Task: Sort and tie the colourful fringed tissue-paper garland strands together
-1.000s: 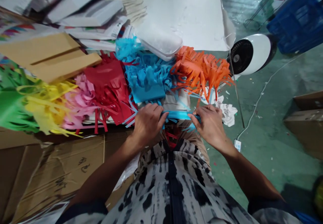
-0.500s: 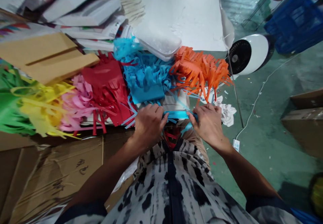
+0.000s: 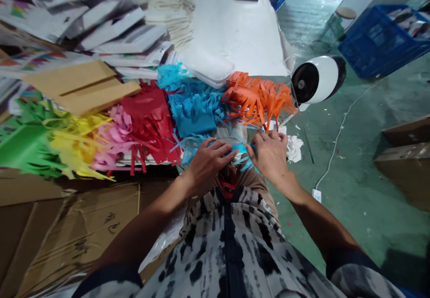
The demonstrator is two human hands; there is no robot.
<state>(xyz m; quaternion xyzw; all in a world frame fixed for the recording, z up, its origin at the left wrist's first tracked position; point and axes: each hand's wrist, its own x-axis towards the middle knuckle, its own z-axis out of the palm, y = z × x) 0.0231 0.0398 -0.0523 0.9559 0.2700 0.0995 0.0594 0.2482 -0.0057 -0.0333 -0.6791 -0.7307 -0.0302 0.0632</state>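
A narrow light-blue strip of fringed tissue paper (image 3: 239, 148) stretches between my hands at the table's front edge, loose fringes hanging from it. My left hand (image 3: 211, 158) closes over its left part, fingers pointing right and thumb mostly hidden. At the other end, my right hand (image 3: 269, 151) grips the strip between thumb and fingers. Just behind my hands lies a pile of blue fringed paper (image 3: 195, 110). Orange fringed paper (image 3: 258, 95) sits to its right and red fringed paper (image 3: 148, 117) to its left.
Pink (image 3: 114, 139), yellow (image 3: 75, 141) and green fringed paper (image 3: 25, 143) lie farther left. Behind are a tan cardboard piece (image 3: 83, 85) and a clear plastic lid (image 3: 211, 67). A fan (image 3: 319, 79), a cable (image 3: 341, 125) and a blue crate (image 3: 379, 38) stand on the right-hand floor.
My left hand has shifted slightly right, and its fingers have straightened from a tight grip to lie along the strip. My hands are closer together. The camera view has shifted.
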